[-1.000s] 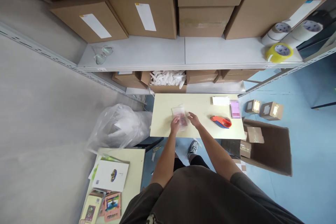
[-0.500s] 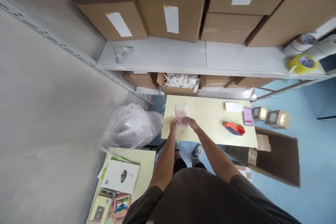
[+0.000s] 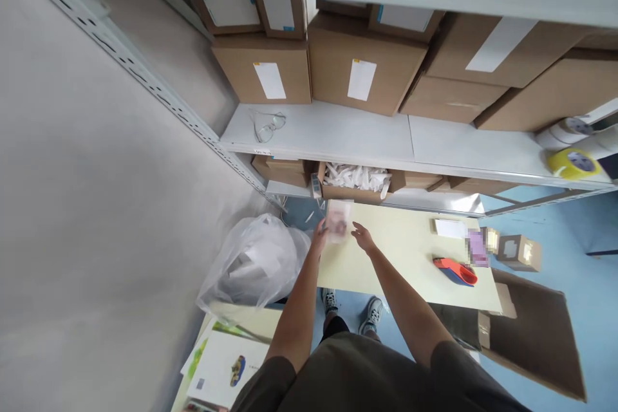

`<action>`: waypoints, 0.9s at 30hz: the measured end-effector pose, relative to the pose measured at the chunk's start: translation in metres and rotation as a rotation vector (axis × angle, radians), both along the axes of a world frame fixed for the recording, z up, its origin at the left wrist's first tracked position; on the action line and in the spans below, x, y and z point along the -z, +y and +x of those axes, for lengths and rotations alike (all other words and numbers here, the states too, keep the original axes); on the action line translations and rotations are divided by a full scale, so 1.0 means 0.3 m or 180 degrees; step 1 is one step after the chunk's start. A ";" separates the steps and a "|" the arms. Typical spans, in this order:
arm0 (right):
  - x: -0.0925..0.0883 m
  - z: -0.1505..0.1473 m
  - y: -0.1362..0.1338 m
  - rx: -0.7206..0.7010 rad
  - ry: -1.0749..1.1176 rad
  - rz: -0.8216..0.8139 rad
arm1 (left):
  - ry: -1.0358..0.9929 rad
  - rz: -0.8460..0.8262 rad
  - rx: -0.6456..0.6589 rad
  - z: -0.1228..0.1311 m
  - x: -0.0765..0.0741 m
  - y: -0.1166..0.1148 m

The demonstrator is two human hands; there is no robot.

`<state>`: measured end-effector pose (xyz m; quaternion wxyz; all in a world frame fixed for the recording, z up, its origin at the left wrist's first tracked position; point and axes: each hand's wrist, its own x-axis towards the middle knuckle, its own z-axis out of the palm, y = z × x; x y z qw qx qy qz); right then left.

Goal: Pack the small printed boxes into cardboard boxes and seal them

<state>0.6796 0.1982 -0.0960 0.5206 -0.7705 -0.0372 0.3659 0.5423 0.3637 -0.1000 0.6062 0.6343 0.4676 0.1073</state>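
Observation:
My left hand (image 3: 318, 236) grips the left edge of a clear plastic bag (image 3: 339, 221) holding something pinkish, raised near the far edge of a pale yellow table (image 3: 400, 264). My right hand (image 3: 363, 237) is open just to the right of the bag, with a small gap between them. Further right on the table lie a red and blue tape dispenser (image 3: 454, 271), a white card (image 3: 449, 228) and a blurred pink packet (image 3: 477, 248).
A low shelf (image 3: 313, 135) with cardboard boxes (image 3: 357, 71) and tape rolls (image 3: 573, 163) stands beyond the table. A white plastic sack (image 3: 253, 264) sits at its left, a second table with printed booklets (image 3: 226, 367) nearer, and an open cardboard box (image 3: 526, 341) at right.
My right hand has let go of the bag and moved slightly away. My left hand has carried the bag toward the table's far left corner. The view has tilted up.

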 end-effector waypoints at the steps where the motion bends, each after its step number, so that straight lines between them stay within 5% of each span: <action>1: -0.016 -0.003 -0.037 0.0000 -0.0123 -0.0008 | -0.0096 -0.0112 -0.0017 -0.022 -0.011 -0.003; 7: -0.127 -0.033 -0.288 -0.0119 -0.0647 0.0229 | -0.0494 -0.0112 0.0028 -0.085 -0.097 -0.073; 13: -0.237 -0.003 -0.481 -0.0077 -0.1317 0.0140 | -0.0978 0.0188 0.0491 -0.013 -0.223 -0.209; 21: -0.415 0.111 -0.601 -0.0465 -0.1510 0.0521 | -0.1064 0.0705 0.0400 0.053 -0.432 -0.397; 27: -0.430 0.119 -0.656 -0.0777 -0.1409 0.0936 | -0.0727 0.0864 -0.0012 -0.087 -0.464 -0.575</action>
